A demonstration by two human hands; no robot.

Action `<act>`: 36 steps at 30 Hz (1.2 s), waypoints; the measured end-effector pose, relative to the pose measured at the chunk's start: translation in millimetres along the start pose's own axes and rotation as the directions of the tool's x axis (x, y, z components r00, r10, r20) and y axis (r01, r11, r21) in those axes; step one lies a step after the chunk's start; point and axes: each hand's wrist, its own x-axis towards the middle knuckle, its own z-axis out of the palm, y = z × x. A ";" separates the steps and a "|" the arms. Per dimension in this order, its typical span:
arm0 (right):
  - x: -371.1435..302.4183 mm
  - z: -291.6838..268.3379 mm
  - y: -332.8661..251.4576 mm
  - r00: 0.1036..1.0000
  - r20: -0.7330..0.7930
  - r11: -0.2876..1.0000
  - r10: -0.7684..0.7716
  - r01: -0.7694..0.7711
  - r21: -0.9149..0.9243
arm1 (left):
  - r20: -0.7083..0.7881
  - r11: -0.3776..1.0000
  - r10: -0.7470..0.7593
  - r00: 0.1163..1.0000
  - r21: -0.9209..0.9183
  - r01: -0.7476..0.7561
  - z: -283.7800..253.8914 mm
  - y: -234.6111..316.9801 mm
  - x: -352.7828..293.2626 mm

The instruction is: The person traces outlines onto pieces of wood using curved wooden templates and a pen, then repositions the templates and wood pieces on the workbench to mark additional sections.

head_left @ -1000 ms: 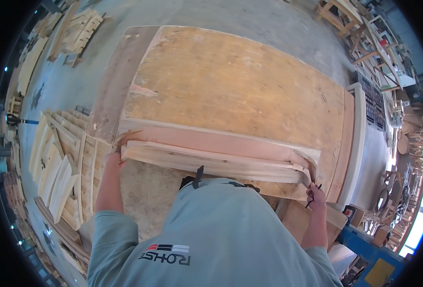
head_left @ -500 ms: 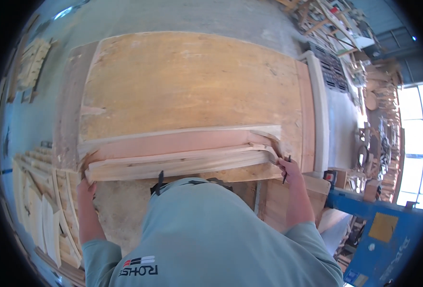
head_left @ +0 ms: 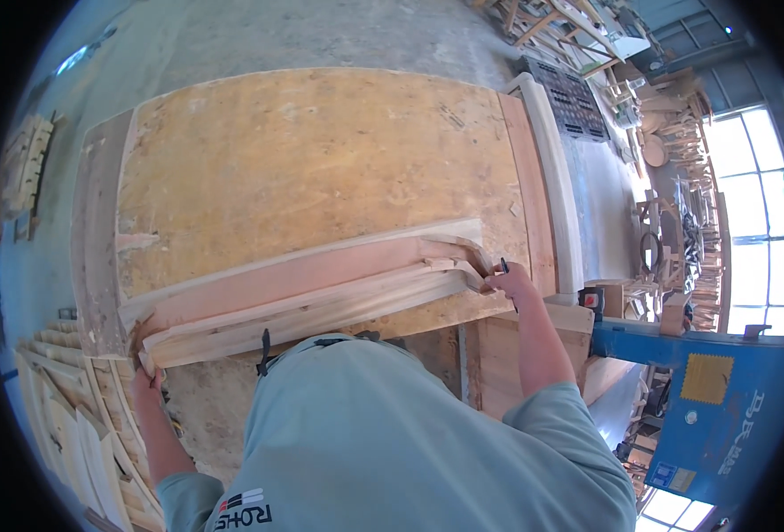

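Note:
A long pale wooden frame piece point(head_left: 321, 326) with a pinkish inner panel point(head_left: 294, 282) lies along the near side of a plywood-topped table point(head_left: 321, 160). Its right end has curved, bracket-like parts. My left hand point(head_left: 147, 381) is closed around its left end at the table's near corner; the fingertips are partly hidden by the wood. At the other end, my right hand point(head_left: 514, 284) grips the curved tip. A thin dark pen-like stick point(head_left: 504, 266) pokes out between the fingers of that hand.
Slatted wooden pieces point(head_left: 73, 417) are stacked at the lower left. A blue machine point(head_left: 702, 426) stands at the lower right, beside a wooden box point(head_left: 542, 332). A pale padded-looking rail point(head_left: 556, 186) runs along the table's right side. A dark pallet point(head_left: 565, 97) lies beyond.
The view has turned, so the table and frame piece appear further left and more slanted. Both hands keep hold of the same ends.

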 end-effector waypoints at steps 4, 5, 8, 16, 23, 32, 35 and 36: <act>-5.1 0.4 -8.8 1.000 -0.006 0.999 -0.025 0.025 0.020 | -0.038 1.000 0.001 0.999 -0.014 -0.001 -0.8 5.9 -10.1; -3.9 0.1 -8.7 0.999 0.025 0.997 -0.028 0.026 0.077 | -0.066 1.000 -0.018 0.998 -0.017 0.017 3.5 5.5 -12.9; -1.7 4.9 -15.2 0.998 -0.041 0.997 -0.037 0.040 0.068 | -0.091 0.999 -0.033 0.995 -0.026 0.031 4.6 8.8 -15.2; -56.5 77.1 -118.3 0.683 -0.237 0.699 -0.691 0.546 -0.462 | -0.144 0.999 -0.032 0.989 0.010 0.034 -1.6 5.5 -11.6; -85.0 185.6 -211.8 0.412 0.196 0.305 -0.890 0.858 -0.414 | -0.162 0.999 -0.017 0.987 -0.032 0.012 6.5 4.4 -27.4; -82.3 206.0 -255.3 0.630 0.437 0.416 -0.642 0.765 -0.492 | -0.075 1.000 -0.022 0.997 -0.022 0.020 20.5 8.3 -40.5; -82.5 208.7 -261.1 0.658 0.463 0.423 -0.594 0.745 -0.515 | -0.090 0.999 -0.038 0.995 0.006 0.039 11.7 7.6 -37.7; -83.6 210.7 -263.2 0.658 0.476 0.410 -0.584 0.745 -0.526 | -0.105 0.998 -0.057 0.993 0.006 0.058 3.8 7.8 -36.8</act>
